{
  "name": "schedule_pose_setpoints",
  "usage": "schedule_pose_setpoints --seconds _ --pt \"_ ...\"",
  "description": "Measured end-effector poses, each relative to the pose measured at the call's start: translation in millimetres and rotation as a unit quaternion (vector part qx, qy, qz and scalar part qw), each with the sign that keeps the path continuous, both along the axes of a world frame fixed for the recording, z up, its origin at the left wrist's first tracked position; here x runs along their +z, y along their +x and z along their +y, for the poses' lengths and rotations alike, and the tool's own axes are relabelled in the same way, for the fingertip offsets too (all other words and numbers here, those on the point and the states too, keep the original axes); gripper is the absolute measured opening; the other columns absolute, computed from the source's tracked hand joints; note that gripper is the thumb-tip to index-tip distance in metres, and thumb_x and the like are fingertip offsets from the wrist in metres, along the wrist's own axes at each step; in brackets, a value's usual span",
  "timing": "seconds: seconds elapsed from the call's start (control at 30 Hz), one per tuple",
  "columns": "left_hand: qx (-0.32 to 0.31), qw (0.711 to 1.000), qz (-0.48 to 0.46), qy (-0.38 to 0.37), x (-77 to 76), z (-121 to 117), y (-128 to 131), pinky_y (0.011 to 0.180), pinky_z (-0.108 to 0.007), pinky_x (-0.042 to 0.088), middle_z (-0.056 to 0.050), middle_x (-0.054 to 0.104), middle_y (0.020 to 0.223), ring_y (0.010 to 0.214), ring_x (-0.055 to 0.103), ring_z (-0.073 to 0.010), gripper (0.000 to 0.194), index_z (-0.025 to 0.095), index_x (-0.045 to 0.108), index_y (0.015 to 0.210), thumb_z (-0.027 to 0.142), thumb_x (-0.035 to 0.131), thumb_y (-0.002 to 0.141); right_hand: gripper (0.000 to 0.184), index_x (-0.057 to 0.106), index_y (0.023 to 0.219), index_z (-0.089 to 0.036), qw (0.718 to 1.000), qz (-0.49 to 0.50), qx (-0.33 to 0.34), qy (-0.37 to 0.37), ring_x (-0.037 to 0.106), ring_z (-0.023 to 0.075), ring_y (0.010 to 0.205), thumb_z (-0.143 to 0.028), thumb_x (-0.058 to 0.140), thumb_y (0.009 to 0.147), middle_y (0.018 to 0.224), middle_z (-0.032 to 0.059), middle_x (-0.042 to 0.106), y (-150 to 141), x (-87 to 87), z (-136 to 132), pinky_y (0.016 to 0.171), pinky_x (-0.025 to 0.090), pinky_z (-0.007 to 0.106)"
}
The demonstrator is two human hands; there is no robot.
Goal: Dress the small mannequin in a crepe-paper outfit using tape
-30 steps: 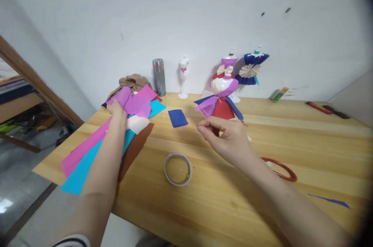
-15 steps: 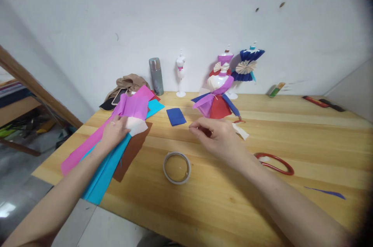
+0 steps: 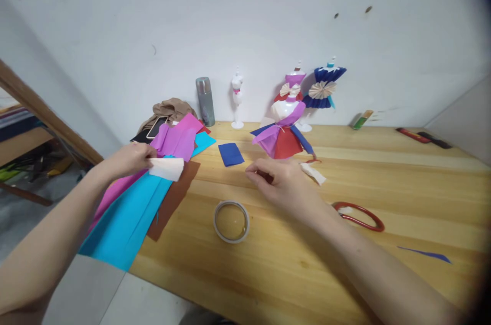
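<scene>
My left hand (image 3: 134, 157) pinches one end of a piece of cream crepe paper (image 3: 167, 168) above the coloured sheets. Beneath it lie a turquoise sheet (image 3: 126, 217), a purple-pink sheet (image 3: 175, 142) and a brown sheet (image 3: 174, 200). My right hand (image 3: 282, 179) hovers over the middle of the table, thumb and fingertips pressed together; whatever is between them is too small to make out. Close beyond it stands a mini dress form (image 3: 287, 133) in a purple, red and blue paper dress. A blue paper piece (image 3: 230, 154) lies left of that hand.
A tape roll (image 3: 231, 222) lies on the wooden table (image 3: 276, 263). Red-handled scissors (image 3: 360, 215), a cream scrap (image 3: 313, 173) and a blue sliver (image 3: 425, 253) are at right. Along the wall stand a flask (image 3: 205, 101), a bare white form (image 3: 237, 100) and a blue-dressed form (image 3: 325, 86).
My left hand has moved left and slightly up, drawing the cream paper along with it. The turquoise sheet has shifted leftward. My right hand stays almost in place.
</scene>
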State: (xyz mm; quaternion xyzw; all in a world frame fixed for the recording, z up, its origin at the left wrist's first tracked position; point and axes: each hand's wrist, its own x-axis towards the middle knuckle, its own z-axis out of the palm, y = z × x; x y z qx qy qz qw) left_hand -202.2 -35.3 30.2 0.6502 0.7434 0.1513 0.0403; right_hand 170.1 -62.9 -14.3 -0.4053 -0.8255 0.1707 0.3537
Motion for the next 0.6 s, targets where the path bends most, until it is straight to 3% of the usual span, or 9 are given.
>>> schedule_pose_setpoints --seconds 0.03,0.1,0.13,0.2,0.27,0.33,0.43,0.53,0.6 --pt "-0.031 0.998 -0.016 -0.043 6.8 -2.5 7.5 0.057 -0.026 0.038 0.001 0.059 0.055 0.056 0.058 -0.0181 0.013 0.020 0.061 0.054 0.012 0.072 0.056 0.022 0.068 0.075 -0.019 1.000 0.005 0.005 -0.018 0.057 0.0142 0.057 -0.023 0.052 0.090 0.066 0.0033 0.069 -1.2 -0.1 -0.5 0.059 0.038 0.029" --pt "-0.106 0.980 -0.135 -0.101 13.7 -7.1 30.9 0.053 -0.025 0.036 0.000 0.062 0.065 0.058 0.058 -0.0174 0.011 0.021 0.065 0.069 0.030 0.072 0.067 0.016 0.072 0.091 -0.019 0.997 0.039 0.017 -0.071 0.061 0.0160 0.063 -0.026 0.058 0.087 0.074 0.0043 0.072 -4.9 0.2 -1.9 0.062 0.043 0.030" --pt "-0.127 0.966 -0.198 -0.109 13.3 -8.7 46.3 0.051 -0.025 0.037 -0.001 0.064 0.069 0.060 0.059 -0.0177 0.018 0.021 0.066 0.075 0.034 0.074 0.067 0.024 0.072 0.104 -0.019 0.992 0.071 0.026 -0.103 0.064 0.0179 0.071 -0.028 0.063 0.083 0.085 0.0062 0.075 -7.2 0.4 -2.5 0.065 0.047 0.030" --pt "-0.173 0.917 -0.331 -0.138 5.5 -9.7 81.5 0.060 -0.026 0.046 -0.004 0.071 0.084 0.073 0.066 -0.0200 0.029 0.020 0.068 0.090 0.035 0.077 0.067 0.055 0.064 0.127 -0.020 0.972 0.155 0.051 -0.166 0.068 0.0222 0.093 -0.031 0.072 0.074 0.111 0.0108 0.074 -11.4 0.9 -2.7 0.072 0.053 0.032" --pt "-0.221 0.853 -0.436 -0.183 -8.2 -7.7 117.2 0.069 -0.030 0.051 -0.007 0.074 0.090 0.081 0.069 -0.0219 0.037 0.018 0.068 0.097 0.034 0.080 0.066 0.070 0.057 0.134 -0.021 0.945 0.244 0.071 -0.207 0.066 0.0242 0.105 -0.032 0.075 0.068 0.123 0.0126 0.070 -13.0 1.7 -0.6 0.077 0.055 0.033" --pt "-0.252 0.806 -0.498 -0.196 -22.0 -3.8 147.7 0.072 -0.029 0.052 -0.007 0.075 0.090 0.080 0.069 -0.0211 0.046 0.015 0.069 0.097 0.032 0.087 0.057 0.057 0.062 0.122 -0.020 0.924 0.309 0.056 -0.220 0.067 0.0226 0.095 -0.034 0.074 0.068 0.110 0.0106 0.072 -10.1 2.9 3.8 0.075 0.054 0.033" --pt "-0.280 0.733 -0.582 -0.216 -35.7 1.7 179.1 0.071 -0.027 0.053 -0.010 0.076 0.101 0.086 0.070 -0.0216 0.058 0.015 0.070 0.107 0.038 0.091 0.058 0.026 0.066 0.084 -0.018 0.916 0.337 0.010 -0.216 0.061 0.0175 0.069 -0.038 0.073 0.070 0.078 0.0041 0.068 2.2 6.7 11.2 0.064 0.049 0.031" --pt "-0.314 0.651 -0.653 -0.226 -41.1 5.0 196.5 0.076 -0.033 0.057 -0.015 0.076 0.107 0.090 0.072 -0.0261 0.067 0.014 0.070 0.116 0.056 0.086 0.066 0.025 0.064 0.072 -0.019 0.916 0.331 0.018 -0.227 0.054 0.0151 0.061 -0.041 0.076 0.069 0.066 0.0008 0.063 16.2 13.1 14.7 0.058 0.044 0.029" --pt "-0.330 0.619 -0.674 -0.231 -42.1 6.2 204.0 0.079 -0.036 0.057 -0.016 0.076 0.105 0.091 0.072 -0.0283 0.068 0.013 0.072 0.115 0.059 0.085 0.067 0.025 0.066 0.072 -0.019 0.914 0.328 0.028 -0.238 0.053 0.0148 0.059 -0.041 0.078 0.068 0.064 0.0001 0.062 23.4 18.2 15.0 0.056 0.042 0.029"
